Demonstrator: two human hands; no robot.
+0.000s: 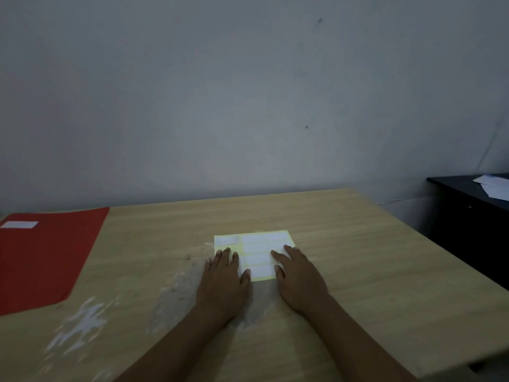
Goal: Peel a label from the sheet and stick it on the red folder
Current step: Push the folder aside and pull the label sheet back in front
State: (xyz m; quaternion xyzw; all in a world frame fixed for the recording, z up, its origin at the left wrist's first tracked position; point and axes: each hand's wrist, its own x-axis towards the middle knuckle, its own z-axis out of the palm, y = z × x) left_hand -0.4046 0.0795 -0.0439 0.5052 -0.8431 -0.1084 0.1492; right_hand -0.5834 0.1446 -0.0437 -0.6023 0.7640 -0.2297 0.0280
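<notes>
A pale yellow label sheet (254, 244) with several white labels lies flat in the middle of the wooden table (358, 244). My left hand (224, 282) rests palm down on the sheet's left part, fingers spread. My right hand (298, 277) lies flat on its right part, fingers pointing up-left across the labels. Neither hand holds anything. The red folder (46, 260) lies flat at the table's far left, well away from both hands. A white label (19, 224) is stuck near its top left corner.
White scuff marks (82, 323) stain the tabletop left of my forearms. A dark cabinet (473, 216) with loose white papers (495, 186) stands to the right beyond the table's edge. A grey wall (248, 92) runs behind the table.
</notes>
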